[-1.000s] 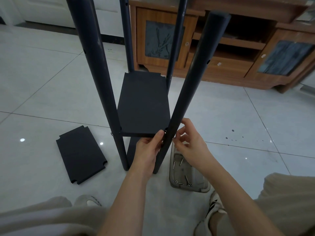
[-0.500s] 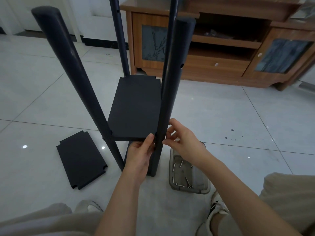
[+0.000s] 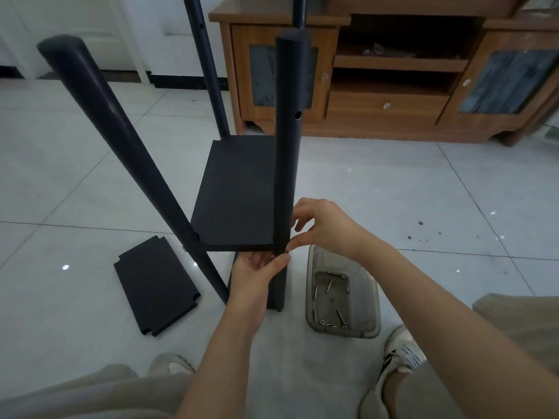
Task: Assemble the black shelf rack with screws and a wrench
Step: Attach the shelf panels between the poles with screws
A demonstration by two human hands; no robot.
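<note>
The black rack stands on the floor with four poles and one shelf board (image 3: pixel 236 201) fixed between them. The near right pole (image 3: pixel 286 176) rises upright in front of me; the near left pole (image 3: pixel 121 140) leans out to the left. My left hand (image 3: pixel 257 270) grips the shelf board's front corner from below, its thumb against the near right pole. My right hand (image 3: pixel 323 228) pinches something small, apparently a screw, on the right side of that pole at shelf height. No wrench is in view.
A loose black shelf board (image 3: pixel 154 285) lies flat on the tiles to the left. A clear plastic tray (image 3: pixel 309 297) holding several screws sits right of the pole. A wooden cabinet (image 3: pixel 387 107) stands behind. My knees and shoes are along the bottom edge.
The near right pole has swung from leaning right to upright, and the rack's tops now sit lower in view. Both hands have stayed at the same shelf corner joint.
</note>
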